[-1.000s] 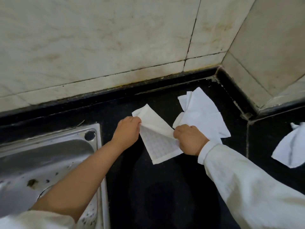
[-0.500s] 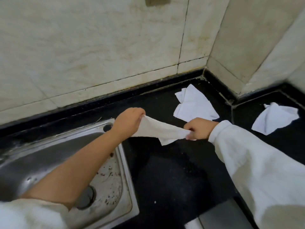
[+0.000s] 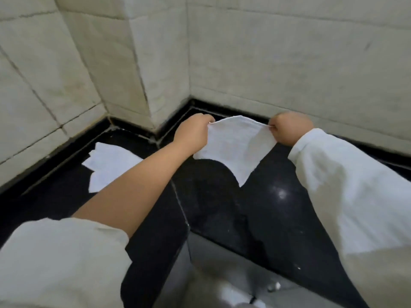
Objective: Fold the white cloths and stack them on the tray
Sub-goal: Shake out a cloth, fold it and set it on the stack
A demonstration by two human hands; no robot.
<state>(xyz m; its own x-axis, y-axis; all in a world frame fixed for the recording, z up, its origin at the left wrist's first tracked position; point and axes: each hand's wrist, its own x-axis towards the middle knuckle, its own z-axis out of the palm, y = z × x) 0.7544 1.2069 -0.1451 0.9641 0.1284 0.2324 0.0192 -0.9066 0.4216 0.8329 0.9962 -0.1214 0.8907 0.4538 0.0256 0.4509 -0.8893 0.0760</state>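
Observation:
A white cloth (image 3: 235, 145) hangs stretched between my two hands above the black counter (image 3: 222, 207). My left hand (image 3: 192, 132) pinches its left top corner, and my right hand (image 3: 289, 130) pinches its right top corner. The lower part of the cloth droops to a point just over the counter. A second white cloth (image 3: 109, 165) lies crumpled flat on the counter to the left, partly hidden behind my left forearm. No tray can be made out with certainty.
Pale tiled walls (image 3: 289, 63) close off the counter at the back, with a jutting wall corner (image 3: 142, 70) between the two cloths. A grey blurred surface (image 3: 222, 274) lies below the counter's front edge.
My view has swung to the right, past the sink. Both hands have carried the cloth to the right section of the counter and spread it wider; the other cloth is now at the left.

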